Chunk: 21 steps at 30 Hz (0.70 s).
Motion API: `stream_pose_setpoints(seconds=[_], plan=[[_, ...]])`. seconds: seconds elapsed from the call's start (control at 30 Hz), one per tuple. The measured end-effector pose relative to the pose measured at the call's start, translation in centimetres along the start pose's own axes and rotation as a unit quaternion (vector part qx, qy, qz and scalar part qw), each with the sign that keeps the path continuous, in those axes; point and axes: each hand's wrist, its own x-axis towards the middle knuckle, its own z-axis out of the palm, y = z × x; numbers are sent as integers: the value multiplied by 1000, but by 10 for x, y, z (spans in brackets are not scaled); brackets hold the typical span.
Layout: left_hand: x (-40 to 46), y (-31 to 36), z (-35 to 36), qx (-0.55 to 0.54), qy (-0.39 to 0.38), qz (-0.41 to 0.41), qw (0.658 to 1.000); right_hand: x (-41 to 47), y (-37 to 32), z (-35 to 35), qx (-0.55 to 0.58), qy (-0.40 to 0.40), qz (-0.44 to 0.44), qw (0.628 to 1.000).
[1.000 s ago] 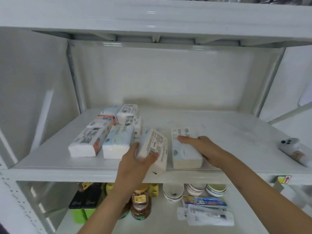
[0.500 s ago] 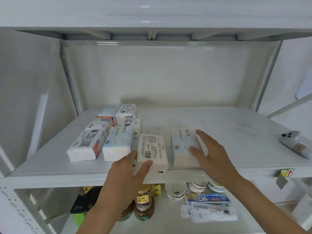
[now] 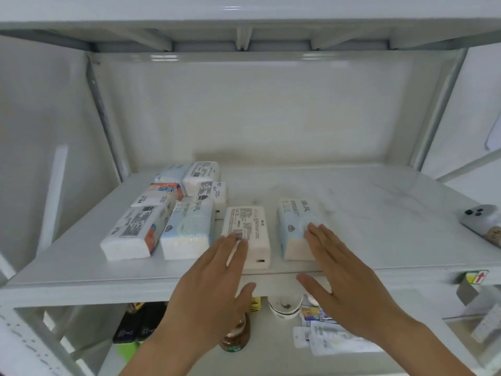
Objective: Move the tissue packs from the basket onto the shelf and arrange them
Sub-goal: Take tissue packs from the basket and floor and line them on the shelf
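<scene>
Left hand: the left hand (image 3: 217,286) is flat and spread, palm down, gripping nothing; its fingertips (image 3: 238,240) overlap the near left corner of a pack, and whether they press on it or hover just above I cannot tell.
Right hand: the right hand (image 3: 344,278) is likewise flat with fingers splayed, holding nothing; its fingertips (image 3: 314,229) lie over the near right part of another pack, its thumb hanging in front of the shelf edge.
Pack under left hand: the cream pack (image 3: 248,232) lies flat, label side up, its short end close to the shelf's front lip.
Pack under right hand: the pale blue pack (image 3: 298,226) lies flat, just right of the cream one, a narrow gap between them.
Left of left hand: a blue-and-white pack (image 3: 188,229) sits just beside the cream pack; past it, a white pack with an orange end (image 3: 135,234).
Beyond the left fingertips: more tissue packs (image 3: 200,176) are stacked and clustered toward the back left.
Shelf: the white shelf (image 3: 366,207) is bare beyond the right hand.
Far right of right hand: a grey device (image 3: 481,221) lies at the shelf's right edge.
Below the hands: on the lower shelf (image 3: 271,348), a jar (image 3: 235,339), a bowl (image 3: 283,308) and flat packets (image 3: 333,340) show.
</scene>
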Motion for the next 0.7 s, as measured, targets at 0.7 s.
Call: stream_pose_setpoints(seconds=[0.7], plan=[[153,-49,21,44,-238,-40,970,158,37,24,43,-109,5,993]])
